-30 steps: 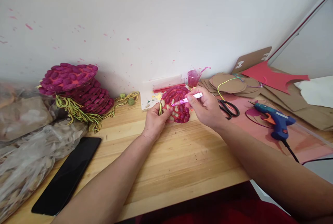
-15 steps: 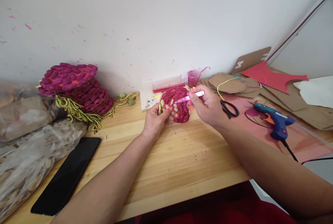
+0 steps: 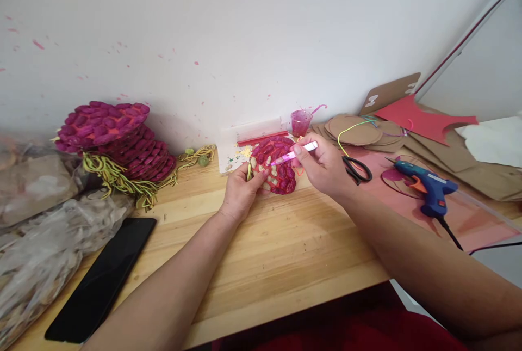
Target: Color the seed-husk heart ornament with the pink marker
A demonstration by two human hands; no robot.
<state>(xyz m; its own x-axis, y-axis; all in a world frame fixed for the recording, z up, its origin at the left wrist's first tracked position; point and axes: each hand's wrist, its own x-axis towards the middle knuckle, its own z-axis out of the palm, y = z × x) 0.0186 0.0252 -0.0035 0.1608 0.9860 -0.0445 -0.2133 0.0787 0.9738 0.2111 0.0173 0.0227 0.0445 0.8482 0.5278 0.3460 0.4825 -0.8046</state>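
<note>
My left hand (image 3: pixel 241 190) grips the lower left edge of a round piece (image 3: pixel 285 168) covered in bumpy shell-like lumps. Most lumps are magenta; several near my left thumb are pale and unpainted. My right hand (image 3: pixel 322 163) is closed round a pink and white brush (image 3: pixel 299 152), its tip touching the lumps near the middle of the piece. Behind the piece lies a white sheet (image 3: pixel 227 149) with small stars on it. A pink-stained cup (image 3: pixel 302 121) with a stick stands behind my right hand.
At the left are a stack of magenta discs (image 3: pixel 106 125) with yellow-green yarn, plastic bags (image 3: pixel 44 242) and a black phone (image 3: pixel 101 277). At the right lie black-handled scissors (image 3: pixel 358 170), a blue glue gun (image 3: pixel 434 190), cardboard pieces (image 3: pixel 452 163) and red paper (image 3: pixel 424 117).
The view has shifted slightly. The brush tip has moved a little left and down over the pale lumps; both hands keep their grips.
</note>
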